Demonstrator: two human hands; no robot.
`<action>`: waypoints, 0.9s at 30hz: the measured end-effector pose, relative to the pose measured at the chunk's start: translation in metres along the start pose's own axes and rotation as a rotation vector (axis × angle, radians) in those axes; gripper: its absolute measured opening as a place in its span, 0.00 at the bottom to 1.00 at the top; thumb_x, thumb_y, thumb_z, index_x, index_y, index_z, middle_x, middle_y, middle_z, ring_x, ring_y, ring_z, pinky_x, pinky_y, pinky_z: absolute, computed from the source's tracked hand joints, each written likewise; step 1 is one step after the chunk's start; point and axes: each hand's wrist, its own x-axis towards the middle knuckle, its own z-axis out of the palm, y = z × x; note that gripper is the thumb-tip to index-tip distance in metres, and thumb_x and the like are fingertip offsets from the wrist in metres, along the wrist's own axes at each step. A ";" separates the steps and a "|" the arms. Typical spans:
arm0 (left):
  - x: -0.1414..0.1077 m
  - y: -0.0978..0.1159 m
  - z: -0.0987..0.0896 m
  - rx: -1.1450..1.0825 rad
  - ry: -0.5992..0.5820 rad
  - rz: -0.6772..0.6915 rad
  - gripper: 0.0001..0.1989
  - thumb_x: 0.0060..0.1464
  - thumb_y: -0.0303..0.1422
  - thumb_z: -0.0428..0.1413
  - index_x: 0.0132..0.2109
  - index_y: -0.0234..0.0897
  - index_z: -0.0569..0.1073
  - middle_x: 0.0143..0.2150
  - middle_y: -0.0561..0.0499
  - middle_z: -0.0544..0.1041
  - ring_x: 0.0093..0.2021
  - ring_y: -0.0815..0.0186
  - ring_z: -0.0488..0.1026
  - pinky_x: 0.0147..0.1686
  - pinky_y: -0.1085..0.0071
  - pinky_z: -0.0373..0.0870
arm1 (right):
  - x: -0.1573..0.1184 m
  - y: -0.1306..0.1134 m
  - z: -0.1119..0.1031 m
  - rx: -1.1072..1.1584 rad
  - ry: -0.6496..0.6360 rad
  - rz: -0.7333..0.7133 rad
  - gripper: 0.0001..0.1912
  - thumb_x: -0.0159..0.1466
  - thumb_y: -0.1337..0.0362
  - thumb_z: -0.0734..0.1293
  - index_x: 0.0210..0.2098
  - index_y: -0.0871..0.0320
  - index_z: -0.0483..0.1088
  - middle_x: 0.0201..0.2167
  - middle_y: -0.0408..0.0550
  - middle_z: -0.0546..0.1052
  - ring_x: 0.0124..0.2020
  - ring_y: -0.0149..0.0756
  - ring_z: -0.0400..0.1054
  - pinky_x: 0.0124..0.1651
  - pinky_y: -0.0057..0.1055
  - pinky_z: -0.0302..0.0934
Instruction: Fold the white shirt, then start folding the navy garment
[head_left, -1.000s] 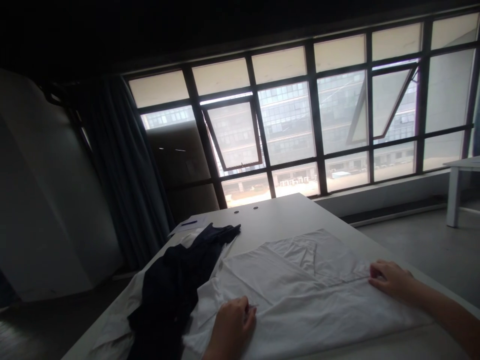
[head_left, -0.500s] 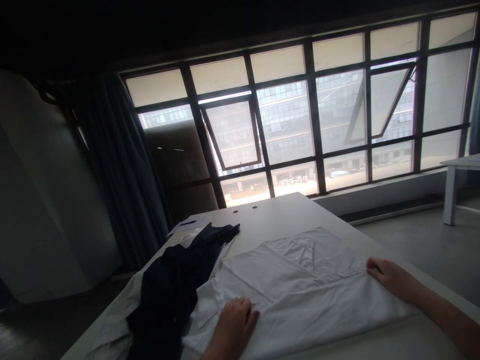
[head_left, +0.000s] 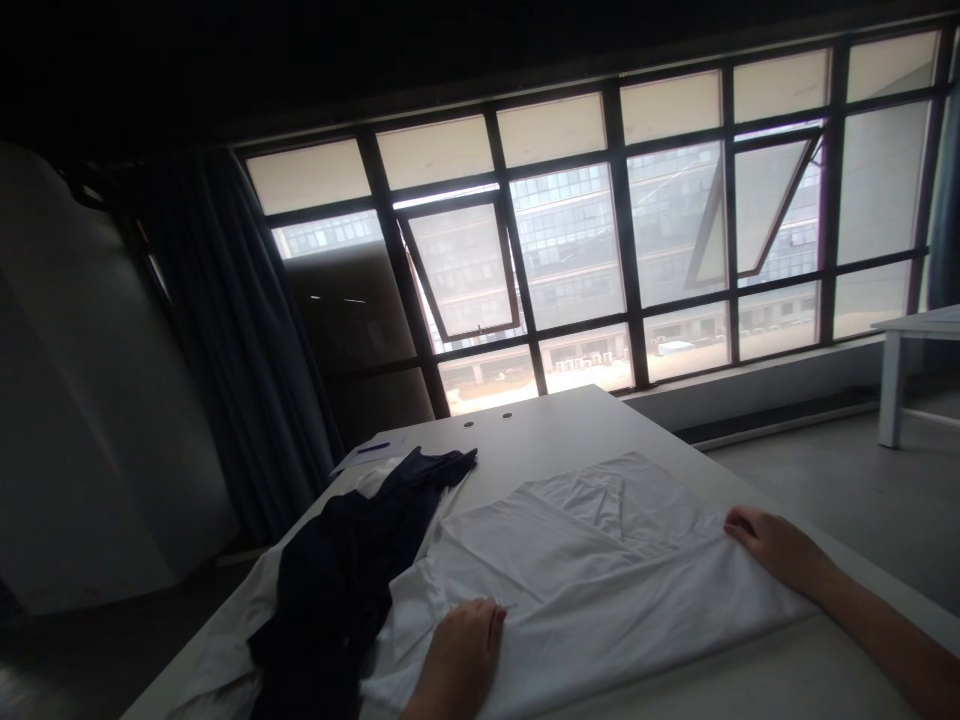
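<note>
A white shirt (head_left: 555,570) lies spread and partly folded on the white table, with creases across its far half. My left hand (head_left: 465,650) rests at its near left part, fingers curled together on the cloth; the fingertips are partly hidden. At the right end, my right hand (head_left: 780,545) pinches the shirt's edge between thumb and fingers. Left of the shirt is a rumpled dark navy garment (head_left: 337,570), lying on top of other white cloth (head_left: 232,640).
The white table (head_left: 555,420) reaches toward a large window wall (head_left: 566,245) with two tilted panes. A paper with a dark pen (head_left: 373,447) lies at the table's far left. Dark curtains (head_left: 232,320) hang at left. Another white table (head_left: 891,390) stands at right.
The thumb of my left hand has closed in against the fingers. My right hand keeps its pinch at the shirt's right edge, and the view has shifted slightly.
</note>
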 end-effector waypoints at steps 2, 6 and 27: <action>0.000 0.000 -0.002 0.006 -0.023 -0.030 0.19 0.74 0.38 0.40 0.45 0.41 0.74 0.42 0.48 0.82 0.43 0.59 0.80 0.40 0.69 0.67 | 0.001 0.001 0.001 -0.004 -0.001 0.013 0.15 0.65 0.51 0.61 0.36 0.52 0.74 0.37 0.52 0.83 0.41 0.47 0.77 0.43 0.36 0.62; 0.001 -0.001 -0.005 0.036 -0.037 -0.064 0.15 0.74 0.39 0.41 0.47 0.42 0.71 0.39 0.50 0.83 0.41 0.57 0.81 0.35 0.69 0.67 | 0.002 0.001 0.002 -0.011 -0.008 0.041 0.14 0.65 0.51 0.61 0.34 0.52 0.72 0.33 0.51 0.82 0.37 0.47 0.76 0.40 0.36 0.62; -0.005 0.060 -0.012 -0.121 0.146 0.293 0.18 0.61 0.30 0.53 0.57 0.43 0.70 0.55 0.44 0.76 0.53 0.54 0.73 0.57 0.57 0.68 | 0.003 -0.010 0.004 -0.111 0.042 0.063 0.11 0.68 0.56 0.59 0.34 0.51 0.70 0.34 0.50 0.82 0.38 0.46 0.77 0.36 0.34 0.56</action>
